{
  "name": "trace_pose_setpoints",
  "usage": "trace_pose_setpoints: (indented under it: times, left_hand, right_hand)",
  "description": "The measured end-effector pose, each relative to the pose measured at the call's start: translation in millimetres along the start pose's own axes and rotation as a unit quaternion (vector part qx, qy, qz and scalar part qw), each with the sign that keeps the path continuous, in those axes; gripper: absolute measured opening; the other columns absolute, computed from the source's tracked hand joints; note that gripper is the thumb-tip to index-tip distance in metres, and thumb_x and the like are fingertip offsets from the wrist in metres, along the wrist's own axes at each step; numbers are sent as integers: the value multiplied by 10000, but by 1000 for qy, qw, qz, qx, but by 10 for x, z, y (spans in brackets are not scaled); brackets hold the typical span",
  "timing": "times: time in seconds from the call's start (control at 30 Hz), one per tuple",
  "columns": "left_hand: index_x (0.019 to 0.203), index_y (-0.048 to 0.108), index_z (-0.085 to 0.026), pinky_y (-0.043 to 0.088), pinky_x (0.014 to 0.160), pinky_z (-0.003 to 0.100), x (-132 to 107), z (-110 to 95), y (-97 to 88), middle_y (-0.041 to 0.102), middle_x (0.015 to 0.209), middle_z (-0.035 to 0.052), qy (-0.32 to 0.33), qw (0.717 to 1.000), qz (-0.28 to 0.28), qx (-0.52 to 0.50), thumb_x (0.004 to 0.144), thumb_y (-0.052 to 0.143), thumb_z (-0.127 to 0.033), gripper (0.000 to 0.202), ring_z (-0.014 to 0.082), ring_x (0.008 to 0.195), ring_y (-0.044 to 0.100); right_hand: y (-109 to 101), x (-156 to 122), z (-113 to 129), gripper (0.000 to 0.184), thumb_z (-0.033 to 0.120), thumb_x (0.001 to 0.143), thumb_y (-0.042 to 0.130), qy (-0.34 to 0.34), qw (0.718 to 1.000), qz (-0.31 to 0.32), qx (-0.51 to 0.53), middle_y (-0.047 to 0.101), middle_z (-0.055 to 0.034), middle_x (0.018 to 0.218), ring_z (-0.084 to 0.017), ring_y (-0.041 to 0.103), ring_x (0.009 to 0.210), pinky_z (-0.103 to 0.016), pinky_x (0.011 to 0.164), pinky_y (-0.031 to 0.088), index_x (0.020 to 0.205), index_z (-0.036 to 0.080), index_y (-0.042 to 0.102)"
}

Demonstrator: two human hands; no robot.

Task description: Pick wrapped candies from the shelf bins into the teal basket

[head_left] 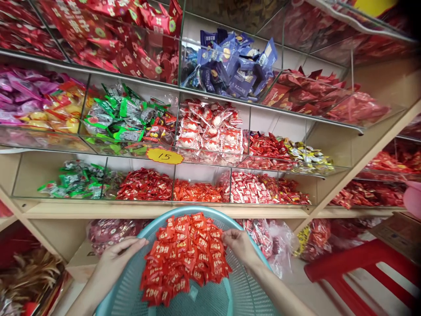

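A light-blue perforated plastic basket stands below the shelves, nearest to me. In it lies a heap of small red-wrapped candies with pale lettering; part of the basket's mesh bottom shows below the heap. My left hand reaches over the basket's left rim, its fingers stretched toward the heap but apart from the candies. On the other side my right hand is inside the basket, with its fingers bent together at the heap's right edge, touching the red candies. What lies between those fingertips is partly hidden.
Shelves with clear dividers hold blue packets, green-wrapped candies and white-and-red candies. A yellow price tag reads 15. Lower right is a red plastic stool. Bagged candies sit under the bottom shelf board.
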State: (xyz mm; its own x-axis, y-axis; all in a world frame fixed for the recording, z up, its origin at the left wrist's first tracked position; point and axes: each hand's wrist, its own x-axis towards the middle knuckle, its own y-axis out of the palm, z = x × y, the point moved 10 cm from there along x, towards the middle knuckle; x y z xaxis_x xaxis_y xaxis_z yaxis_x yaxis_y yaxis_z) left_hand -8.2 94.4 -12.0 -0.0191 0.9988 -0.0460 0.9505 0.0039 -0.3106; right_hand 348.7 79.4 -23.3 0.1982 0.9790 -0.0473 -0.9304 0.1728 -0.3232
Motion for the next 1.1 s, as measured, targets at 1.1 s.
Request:
trace_pose_setpoints:
  times: [1.1]
  left_hand:
    - [791,737,-194,487,839,286,16,8,26,716,877,38,16,1000,4,-9,619,638,-584,438,233,896,627]
  right_hand:
    - [735,963,1608,141,197,700,648,-283,819,150,-476,682,-42,850,-163,603,796,-216,694,407,823,210,714]
